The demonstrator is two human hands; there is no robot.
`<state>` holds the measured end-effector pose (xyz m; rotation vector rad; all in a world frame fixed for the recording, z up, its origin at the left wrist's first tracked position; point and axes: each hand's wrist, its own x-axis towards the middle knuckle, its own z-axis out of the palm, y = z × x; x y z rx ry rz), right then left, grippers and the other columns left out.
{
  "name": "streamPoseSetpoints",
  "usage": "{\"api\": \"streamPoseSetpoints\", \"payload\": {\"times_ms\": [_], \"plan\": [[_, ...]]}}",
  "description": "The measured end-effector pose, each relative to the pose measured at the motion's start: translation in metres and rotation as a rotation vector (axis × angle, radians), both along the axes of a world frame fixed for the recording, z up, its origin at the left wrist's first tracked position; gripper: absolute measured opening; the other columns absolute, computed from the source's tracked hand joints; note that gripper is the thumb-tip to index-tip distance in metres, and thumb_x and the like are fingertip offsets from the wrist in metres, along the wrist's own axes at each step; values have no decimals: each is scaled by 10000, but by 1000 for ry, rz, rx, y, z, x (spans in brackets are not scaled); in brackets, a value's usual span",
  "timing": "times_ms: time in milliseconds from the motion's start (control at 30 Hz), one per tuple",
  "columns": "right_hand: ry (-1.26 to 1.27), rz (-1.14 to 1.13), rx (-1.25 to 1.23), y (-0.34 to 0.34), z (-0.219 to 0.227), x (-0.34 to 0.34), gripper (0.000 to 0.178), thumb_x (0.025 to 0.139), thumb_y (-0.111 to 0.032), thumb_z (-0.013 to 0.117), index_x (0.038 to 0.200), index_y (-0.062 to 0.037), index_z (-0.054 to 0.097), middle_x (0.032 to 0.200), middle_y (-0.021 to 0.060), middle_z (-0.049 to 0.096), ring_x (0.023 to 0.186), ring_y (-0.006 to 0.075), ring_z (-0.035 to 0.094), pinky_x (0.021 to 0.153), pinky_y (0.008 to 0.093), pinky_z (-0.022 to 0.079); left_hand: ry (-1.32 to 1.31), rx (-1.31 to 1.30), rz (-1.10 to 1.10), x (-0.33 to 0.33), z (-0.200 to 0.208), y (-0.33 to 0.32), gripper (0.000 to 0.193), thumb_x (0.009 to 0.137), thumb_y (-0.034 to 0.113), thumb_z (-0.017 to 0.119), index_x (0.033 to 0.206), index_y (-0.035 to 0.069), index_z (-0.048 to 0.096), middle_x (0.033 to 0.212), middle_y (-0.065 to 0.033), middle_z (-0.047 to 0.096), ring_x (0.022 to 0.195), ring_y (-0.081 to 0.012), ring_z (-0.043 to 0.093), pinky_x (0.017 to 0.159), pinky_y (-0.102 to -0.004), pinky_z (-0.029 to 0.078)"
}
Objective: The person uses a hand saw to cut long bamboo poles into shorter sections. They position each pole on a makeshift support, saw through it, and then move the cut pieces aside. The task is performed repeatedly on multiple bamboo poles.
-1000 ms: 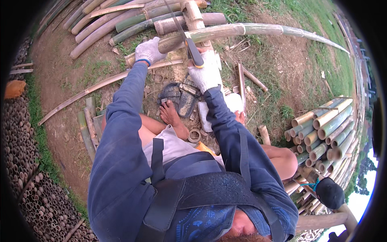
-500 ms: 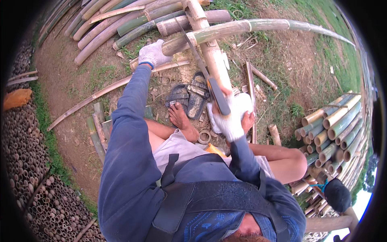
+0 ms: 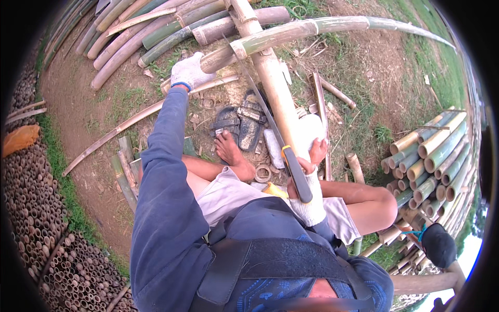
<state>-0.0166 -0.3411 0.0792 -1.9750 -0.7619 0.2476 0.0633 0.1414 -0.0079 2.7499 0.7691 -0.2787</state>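
Note:
A long bamboo pole (image 3: 332, 27) lies across a thicker bamboo post (image 3: 275, 88). Its near left end is in the grip of my left hand (image 3: 190, 72), which wears a white knit glove with a blue cuff edge. My right hand (image 3: 310, 195), in a white glove with bare fingertips showing, is closed round the black and yellow handle of a handsaw (image 3: 295, 174). The blade slants up and leftward, its upper part meeting the pole just right of my left hand. Pale sawdust lies on the ground below the pole.
Sandals (image 3: 251, 127) and a bamboo ring (image 3: 262, 173) lie by my bare feet. Cut bamboo sections (image 3: 439, 156) are stacked at the right. More bamboo lengths (image 3: 125, 65) lie at the upper left, and a large stack of bamboo tubes (image 3: 39, 192) fills the left edge.
My right hand has drawn the saw back toward my body, so less blade reaches past the pole. My left hand still grips the pole.

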Motion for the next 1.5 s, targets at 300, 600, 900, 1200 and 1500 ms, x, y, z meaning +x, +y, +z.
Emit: {"api": "streamPoseSetpoints", "payload": {"times_ms": [300,600,900,1200,1500], "plan": [[1,104,238,162,-70,116,550,947,-46,713,1477,12,573,1266,194,680,1166,310,680,1039,400,538,-86,97,-37,-9,14,-8,687,834,607,810,1356,178,684,1167,-193,809,1119,-391,784,1005,-508,609],[-115,127,106,21,-34,37,532,1045,-205,693,1500,25,540,1343,217,611,1243,370,636,1151,524,456,-152,60,-32,-11,-5,4,686,806,530,838,1336,123,680,1181,-206,805,1086,-405,780,975,-526,613],[-91,89,167,154,-90,119,492,966,-49,713,1442,-5,599,1232,184,703,1116,300,702,1032,397,552,-122,48,-65,-18,10,-8,733,815,542,844,1377,108,663,1203,-205,796,1082,-390,781,960,-512,625],[-87,109,89,55,-38,58,520,1005,-119,663,1495,1,537,1270,210,655,1195,347,666,1104,474,485,-182,47,-15,-17,-4,-6,688,787,508,862,1321,113,684,1189,-212,802,1109,-413,774,991,-525,612],[-134,167,181,134,-80,103,519,986,-17,660,1484,21,520,1268,178,635,1112,269,663,1094,388,506,-133,51,-33,-21,16,-15,713,803,536,860,1315,76,672,1229,-236,794,1151,-421,769,1019,-514,606]]}}
